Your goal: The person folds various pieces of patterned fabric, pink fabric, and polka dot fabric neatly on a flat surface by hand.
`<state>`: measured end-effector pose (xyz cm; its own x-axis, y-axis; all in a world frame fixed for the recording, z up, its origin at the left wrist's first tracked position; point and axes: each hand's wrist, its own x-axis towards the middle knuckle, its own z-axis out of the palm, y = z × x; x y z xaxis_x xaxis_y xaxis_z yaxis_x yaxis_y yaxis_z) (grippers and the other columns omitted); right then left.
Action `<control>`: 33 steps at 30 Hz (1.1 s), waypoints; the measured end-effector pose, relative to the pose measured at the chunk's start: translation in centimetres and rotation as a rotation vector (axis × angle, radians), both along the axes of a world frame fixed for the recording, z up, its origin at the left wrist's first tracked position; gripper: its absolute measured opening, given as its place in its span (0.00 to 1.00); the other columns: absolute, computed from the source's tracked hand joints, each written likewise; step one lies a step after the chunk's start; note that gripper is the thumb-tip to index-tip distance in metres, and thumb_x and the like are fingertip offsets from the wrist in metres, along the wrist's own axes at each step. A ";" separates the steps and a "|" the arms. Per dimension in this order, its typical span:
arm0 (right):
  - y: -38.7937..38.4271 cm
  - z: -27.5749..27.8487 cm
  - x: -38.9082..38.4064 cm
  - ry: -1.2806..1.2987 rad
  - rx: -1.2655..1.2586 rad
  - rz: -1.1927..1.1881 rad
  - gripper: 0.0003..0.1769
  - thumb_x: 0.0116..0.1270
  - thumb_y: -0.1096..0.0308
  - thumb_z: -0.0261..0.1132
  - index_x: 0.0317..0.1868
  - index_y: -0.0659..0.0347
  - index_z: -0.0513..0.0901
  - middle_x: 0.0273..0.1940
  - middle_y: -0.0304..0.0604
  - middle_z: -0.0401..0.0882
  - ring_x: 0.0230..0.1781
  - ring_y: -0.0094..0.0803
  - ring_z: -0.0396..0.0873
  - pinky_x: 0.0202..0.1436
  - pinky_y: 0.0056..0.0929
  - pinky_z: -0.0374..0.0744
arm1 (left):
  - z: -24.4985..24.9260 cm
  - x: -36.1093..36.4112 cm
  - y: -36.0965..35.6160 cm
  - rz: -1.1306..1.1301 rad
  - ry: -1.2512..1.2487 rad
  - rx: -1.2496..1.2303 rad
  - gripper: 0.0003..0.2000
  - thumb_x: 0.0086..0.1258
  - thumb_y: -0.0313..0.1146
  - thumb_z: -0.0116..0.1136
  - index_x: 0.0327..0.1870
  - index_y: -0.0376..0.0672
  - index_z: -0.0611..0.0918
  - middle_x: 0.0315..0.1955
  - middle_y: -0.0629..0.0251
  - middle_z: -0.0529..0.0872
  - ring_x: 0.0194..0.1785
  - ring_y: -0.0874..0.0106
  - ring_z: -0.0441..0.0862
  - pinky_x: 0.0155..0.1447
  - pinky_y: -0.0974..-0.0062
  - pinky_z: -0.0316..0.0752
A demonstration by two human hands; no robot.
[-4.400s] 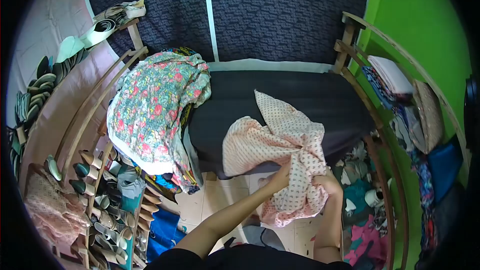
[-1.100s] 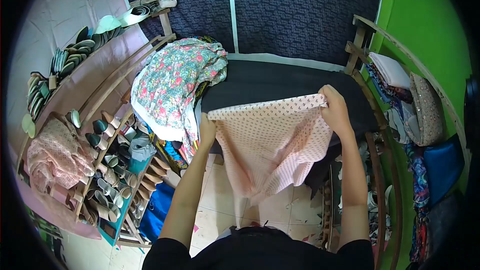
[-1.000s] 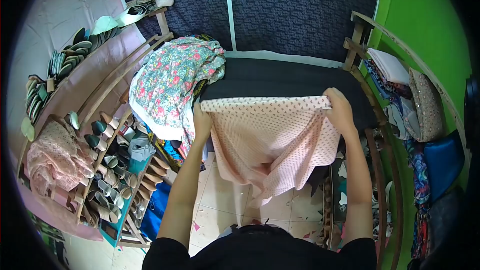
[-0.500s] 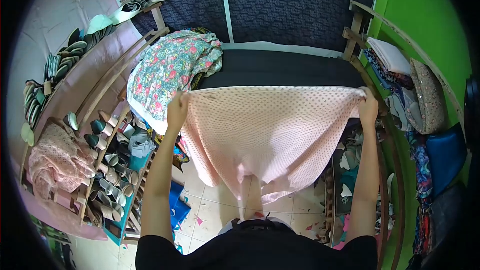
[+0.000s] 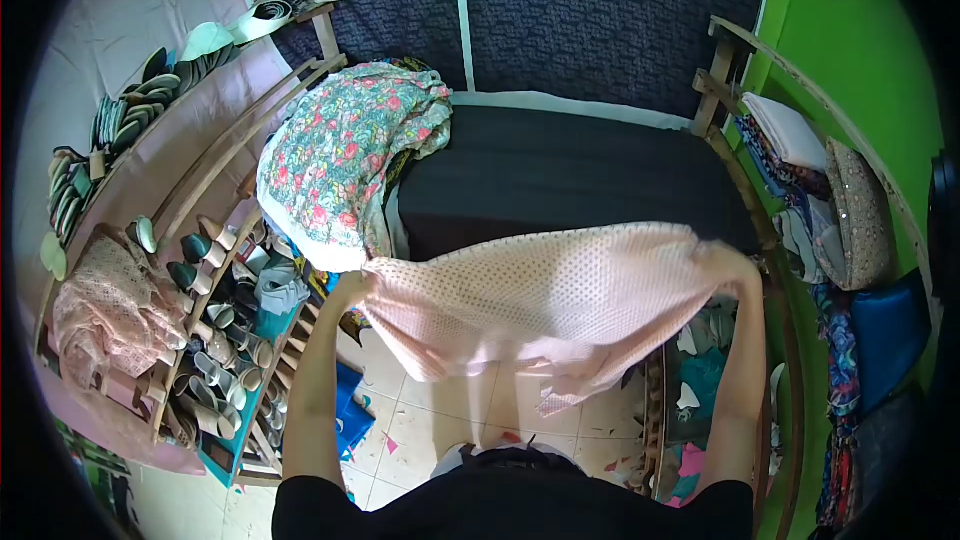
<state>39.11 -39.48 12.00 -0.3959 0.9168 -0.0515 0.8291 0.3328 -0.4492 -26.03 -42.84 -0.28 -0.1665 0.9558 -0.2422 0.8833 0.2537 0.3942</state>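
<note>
A pale pink dotted cloth (image 5: pixel 540 290) hangs stretched between my two hands, above the tiled floor and in front of a black-covered surface (image 5: pixel 570 165). My left hand (image 5: pixel 362 285) is closed on its left top corner, just below a floral cloth bundle (image 5: pixel 345 150). At the right top corner my right hand (image 5: pixel 725 265) grips the cloth and is somewhat blurred. The cloth's upper edge bows upward toward the right, and its lower edge hangs in folds above my feet.
Wooden racks with shoes (image 5: pixel 215 370) and a lacy pink cloth (image 5: pixel 120 305) stand at the left. Folded fabrics (image 5: pixel 785 130) and a blue item (image 5: pixel 890 335) line the right side by the green wall. Scraps lie on the floor (image 5: pixel 410 420).
Both hands have come down and nearer to me with the cloth. Its upper edge, straight before, now billows, and more of the black surface shows.
</note>
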 end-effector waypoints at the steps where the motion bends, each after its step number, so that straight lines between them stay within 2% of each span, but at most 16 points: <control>1: -2.3 2.7 -3.1 -0.063 -0.367 -0.236 0.20 0.63 0.57 0.58 0.24 0.67 0.80 0.23 0.39 0.79 0.22 0.30 0.74 0.25 0.34 0.71 | -1.3 -0.7 0.7 -0.140 -0.065 0.008 0.23 0.63 0.51 0.52 0.38 0.33 0.80 0.29 0.47 0.82 0.34 0.62 0.81 0.41 0.65 0.73; 2: -3.6 3.8 -4.4 0.147 -0.476 -0.314 0.19 0.63 0.57 0.59 0.26 0.67 0.81 0.25 0.41 0.81 0.23 0.31 0.76 0.26 0.33 0.73 | -2.5 -1.3 1.0 -0.170 -0.229 -0.052 0.21 0.63 0.48 0.53 0.40 0.34 0.80 0.34 0.52 0.83 0.36 0.66 0.80 0.41 0.68 0.74; 3: -4.2 4.3 -5.0 0.357 -0.583 -0.387 0.18 0.62 0.57 0.59 0.28 0.67 0.82 0.27 0.43 0.82 0.24 0.31 0.78 0.27 0.32 0.75 | 1.0 1.5 -0.6 -0.200 -0.394 -0.113 0.20 0.64 0.45 0.55 0.43 0.34 0.79 0.39 0.58 0.83 0.37 0.69 0.80 0.41 0.71 0.75; 6: -3.5 3.2 -6.0 1.367 -0.421 -0.357 0.14 0.61 0.60 0.62 0.33 0.65 0.80 0.30 0.45 0.82 0.31 0.32 0.81 0.36 0.30 0.80 | 4.7 3.4 0.1 -0.091 -0.942 -0.277 0.20 0.66 0.42 0.54 0.50 0.35 0.75 0.44 0.59 0.81 0.42 0.71 0.80 0.47 0.73 0.76; 7: -1.8 2.7 -5.8 1.556 -0.593 -0.456 0.13 0.62 0.62 0.60 0.33 0.65 0.79 0.33 0.47 0.82 0.32 0.37 0.82 0.37 0.32 0.81 | 9.0 5.7 -1.1 -0.010 -1.246 -0.223 0.19 0.67 0.40 0.53 0.51 0.34 0.74 0.43 0.59 0.82 0.42 0.71 0.81 0.50 0.73 0.76; 9: 3.6 0.2 -4.6 1.626 -0.669 -0.484 0.12 0.63 0.63 0.56 0.35 0.65 0.78 0.32 0.46 0.81 0.29 0.36 0.81 0.35 0.33 0.81 | 8.7 6.8 1.0 -0.039 -1.569 -0.237 0.16 0.69 0.40 0.50 0.49 0.36 0.75 0.41 0.61 0.82 0.42 0.71 0.81 0.49 0.73 0.76; 13: 4.0 2.6 -13.2 1.216 -0.422 -0.387 0.12 0.62 0.66 0.52 0.33 0.66 0.77 0.27 0.41 0.78 0.23 0.33 0.77 0.29 0.29 0.78 | 10.6 15.0 1.9 -0.097 -1.426 -0.168 0.17 0.73 0.46 0.41 0.45 0.42 0.76 0.38 0.66 0.82 0.42 0.72 0.80 0.51 0.70 0.75; 15: 2.8 4.2 -17.8 0.946 -0.382 -0.129 0.13 0.63 0.64 0.52 0.36 0.67 0.76 0.27 0.40 0.78 0.24 0.28 0.76 0.27 0.26 0.75 | 11.9 18.1 1.7 -0.104 -1.528 -0.173 0.19 0.74 0.49 0.36 0.46 0.43 0.75 0.39 0.67 0.82 0.43 0.73 0.80 0.51 0.71 0.74; 17: 0.9 5.1 -21.7 0.703 -0.165 0.082 0.17 0.67 0.62 0.50 0.43 0.68 0.76 0.31 0.40 0.78 0.23 0.23 0.75 0.21 0.19 0.75 | 13.1 19.7 2.1 -0.135 -1.630 -0.117 0.20 0.74 0.50 0.33 0.46 0.43 0.75 0.40 0.66 0.81 0.43 0.73 0.80 0.52 0.71 0.73; 19: -2.6 7.9 -24.8 0.566 -0.142 0.051 0.20 0.68 0.57 0.51 0.47 0.67 0.75 0.33 0.39 0.77 0.27 0.21 0.73 0.25 0.21 0.74 | 14.2 20.8 2.0 -0.146 -1.666 -0.067 0.22 0.74 0.51 0.31 0.46 0.43 0.75 0.41 0.66 0.81 0.44 0.72 0.80 0.53 0.72 0.73; 20: -1.7 6.1 -25.8 0.710 -0.075 0.144 0.22 0.62 0.53 0.57 0.43 0.68 0.74 0.37 0.46 0.77 0.33 0.31 0.75 0.36 0.30 0.74 | 14.8 21.2 1.7 -0.142 -1.650 -0.044 0.23 0.74 0.52 0.30 0.47 0.43 0.74 0.42 0.65 0.81 0.44 0.71 0.80 0.53 0.72 0.73; 24: -2.9 7.0 -27.2 0.207 0.326 0.210 0.22 0.56 0.56 0.62 0.42 0.67 0.73 0.39 0.51 0.73 0.37 0.50 0.77 0.39 0.40 0.75 | 16.1 21.0 0.4 -0.252 -1.692 -0.013 0.23 0.74 0.51 0.31 0.47 0.42 0.74 0.44 0.63 0.81 0.45 0.68 0.81 0.55 0.71 0.71; 28: -2.4 4.1 -27.7 0.012 0.484 0.166 0.18 0.54 0.68 0.59 0.47 0.62 0.71 0.38 0.49 0.70 0.36 0.48 0.78 0.38 0.44 0.75 | 15.5 20.2 0.3 -0.272 -1.843 -0.012 0.20 0.73 0.47 0.35 0.48 0.40 0.73 0.49 0.60 0.77 0.47 0.66 0.80 0.58 0.69 0.70; 31: -2.3 4.2 -27.4 0.052 0.428 0.099 0.16 0.55 0.72 0.56 0.46 0.60 0.74 0.40 0.47 0.72 0.36 0.47 0.77 0.39 0.43 0.74 | 15.8 18.9 -0.7 -0.400 -1.554 0.053 0.17 0.72 0.44 0.39 0.50 0.38 0.71 0.49 0.59 0.75 0.52 0.67 0.77 0.61 0.68 0.68; 32: -2.1 4.2 -27.1 0.112 0.454 0.132 0.15 0.55 0.73 0.55 0.45 0.60 0.75 0.40 0.47 0.72 0.37 0.47 0.77 0.39 0.43 0.74 | 15.6 17.7 -0.9 -0.381 -1.258 0.101 0.19 0.67 0.42 0.51 0.52 0.39 0.69 0.52 0.58 0.72 0.56 0.67 0.72 0.58 0.69 0.69; 33: -1.9 4.0 -26.8 0.171 0.480 0.165 0.14 0.55 0.74 0.54 0.43 0.60 0.76 0.40 0.47 0.73 0.37 0.47 0.77 0.39 0.42 0.74 | 15.8 17.3 -1.4 -0.370 -0.988 0.342 0.21 0.63 0.41 0.55 0.53 0.39 0.69 0.54 0.57 0.71 0.57 0.67 0.71 0.57 0.69 0.69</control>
<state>12.33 -41.37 16.03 -0.5026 0.7465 0.4361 0.6766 0.6536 -0.3390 -8.76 -44.22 15.48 0.2641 0.9484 0.1752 0.1405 -0.2176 0.9659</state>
